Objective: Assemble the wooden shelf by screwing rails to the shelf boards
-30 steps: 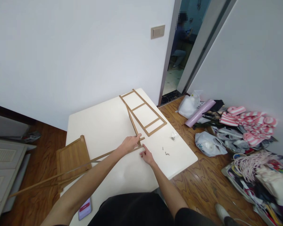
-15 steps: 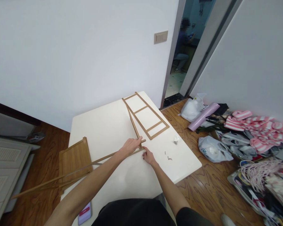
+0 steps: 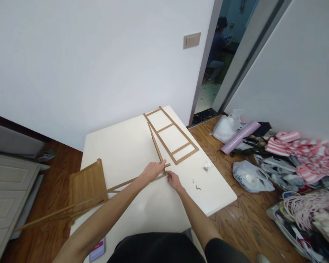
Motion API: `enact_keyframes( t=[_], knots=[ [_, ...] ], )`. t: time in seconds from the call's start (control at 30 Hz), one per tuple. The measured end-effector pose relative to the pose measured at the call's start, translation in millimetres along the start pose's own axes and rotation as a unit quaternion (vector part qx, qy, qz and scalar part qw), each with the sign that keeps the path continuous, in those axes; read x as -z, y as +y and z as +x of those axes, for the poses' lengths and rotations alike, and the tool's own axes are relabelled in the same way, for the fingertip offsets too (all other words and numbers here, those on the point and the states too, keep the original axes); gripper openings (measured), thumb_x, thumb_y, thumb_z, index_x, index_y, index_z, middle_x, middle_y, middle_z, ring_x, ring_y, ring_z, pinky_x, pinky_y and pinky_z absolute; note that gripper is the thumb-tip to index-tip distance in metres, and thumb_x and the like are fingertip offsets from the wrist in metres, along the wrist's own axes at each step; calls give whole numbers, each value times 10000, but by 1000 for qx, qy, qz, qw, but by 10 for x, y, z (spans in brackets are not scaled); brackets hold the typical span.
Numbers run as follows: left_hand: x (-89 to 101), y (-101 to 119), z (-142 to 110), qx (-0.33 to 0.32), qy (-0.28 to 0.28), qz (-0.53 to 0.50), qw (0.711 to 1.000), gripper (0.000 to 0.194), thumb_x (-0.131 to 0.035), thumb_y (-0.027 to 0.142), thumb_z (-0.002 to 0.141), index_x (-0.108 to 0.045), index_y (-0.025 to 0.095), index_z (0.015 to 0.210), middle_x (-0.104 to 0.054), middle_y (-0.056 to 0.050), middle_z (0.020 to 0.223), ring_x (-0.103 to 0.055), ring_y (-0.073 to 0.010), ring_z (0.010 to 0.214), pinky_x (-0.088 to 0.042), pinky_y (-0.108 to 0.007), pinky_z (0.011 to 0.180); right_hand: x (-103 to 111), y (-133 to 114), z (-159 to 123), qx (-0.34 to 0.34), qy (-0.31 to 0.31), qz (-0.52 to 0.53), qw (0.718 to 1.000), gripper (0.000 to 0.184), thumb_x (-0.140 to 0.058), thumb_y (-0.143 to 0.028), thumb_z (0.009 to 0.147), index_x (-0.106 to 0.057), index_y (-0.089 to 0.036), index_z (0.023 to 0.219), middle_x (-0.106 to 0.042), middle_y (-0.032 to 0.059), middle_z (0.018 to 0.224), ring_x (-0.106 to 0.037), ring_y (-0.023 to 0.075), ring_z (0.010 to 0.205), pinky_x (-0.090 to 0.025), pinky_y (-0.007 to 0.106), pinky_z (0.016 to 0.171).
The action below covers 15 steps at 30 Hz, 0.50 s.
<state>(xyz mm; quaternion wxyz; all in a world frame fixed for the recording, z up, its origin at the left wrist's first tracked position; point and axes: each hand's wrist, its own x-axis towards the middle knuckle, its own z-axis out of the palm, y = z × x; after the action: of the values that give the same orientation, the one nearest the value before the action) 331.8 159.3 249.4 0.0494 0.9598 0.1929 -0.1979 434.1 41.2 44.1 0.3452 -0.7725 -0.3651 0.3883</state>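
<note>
My left hand [image 3: 154, 171] is wrapped round the near corner of a long wooden frame [image 3: 120, 185], where a wooden slat [image 3: 157, 146] joins it and slants away toward the back of the table. The frame stretches far to the left, past the table's edge. Just right of that corner, my right hand [image 3: 174, 179] has its fingertips pinched together at the frame's end; anything between them is too small to make out. Several small screws [image 3: 198, 188] lie to the right on the white table [image 3: 137, 208]. Behind my hands a ladder-like wooden frame [image 3: 181, 147] lies flat.
A wooden panel [image 3: 84, 179] rests at the table's left, under the long frame. Near me lies a phone [image 3: 98, 251]. A small clear bag [image 3: 207, 167] sits at the right. Bags [image 3: 248, 177] and boxes crowd the floor. Through the doorway a person [image 3: 217, 47] sits.
The view has shifted slightly. My right fingers have moved a little and sit closer against the frame's end. My left hand keeps its grip.
</note>
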Motion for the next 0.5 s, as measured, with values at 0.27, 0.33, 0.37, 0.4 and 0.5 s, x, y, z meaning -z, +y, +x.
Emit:
enact_keyframes(
  t=[0.27, 0.33, 0.37, 0.4, 0.5],
  knots=[
    [40, 61, 4, -9, -6, -6, 1000, 310, -610, 311, 948, -429, 203, 1175, -752, -116, 974, -731, -301, 915, -505, -299, 694, 45, -35, 53, 13, 0, -27, 1000, 497, -435, -15, 758, -730, -206, 1109, -724, 47, 904, -669, 203, 931, -476, 313, 936],
    [52, 71, -1, -10, -4, -4, 1000, 291, -605, 294, 949, -435, 200, 1165, -749, -118, 983, -729, -304, 919, -503, -300, 691, 18, -53, 27, 12, 12, -26, 1000, 505, -431, -23, 767, -704, -184, 1160, -724, 59, 925, -669, 200, 933, -474, 310, 939],
    [56, 74, -3, -9, -3, -3, 1000, 282, -599, 288, 951, -436, 201, 1163, -748, -118, 989, -728, -303, 921, -501, -299, 693, 3, -61, 7, 8, 20, -25, 999, 516, -427, -29, 774, -677, -176, 1201, -725, 59, 925, -670, 195, 920, -479, 307, 929],
    [57, 77, -6, -7, -2, -3, 1000, 277, -591, 286, 953, -434, 201, 1165, -746, -118, 996, -727, -302, 923, -500, -298, 695, -5, -66, -20, 3, 30, -23, 999, 531, -419, -39, 786, -639, -171, 1250, -726, 55, 919, -671, 189, 900, -487, 304, 910],
    [51, 71, -15, 1, 2, -9, 1000, 301, -582, 299, 952, -415, 210, 1187, -739, -115, 1029, -725, -296, 920, -497, -297, 704, 66, -34, -174, -20, 69, -24, 997, 525, -358, -95, 849, -532, -159, 1340, -722, 47, 902, -676, 183, 853, -507, 301, 850]
  ],
)
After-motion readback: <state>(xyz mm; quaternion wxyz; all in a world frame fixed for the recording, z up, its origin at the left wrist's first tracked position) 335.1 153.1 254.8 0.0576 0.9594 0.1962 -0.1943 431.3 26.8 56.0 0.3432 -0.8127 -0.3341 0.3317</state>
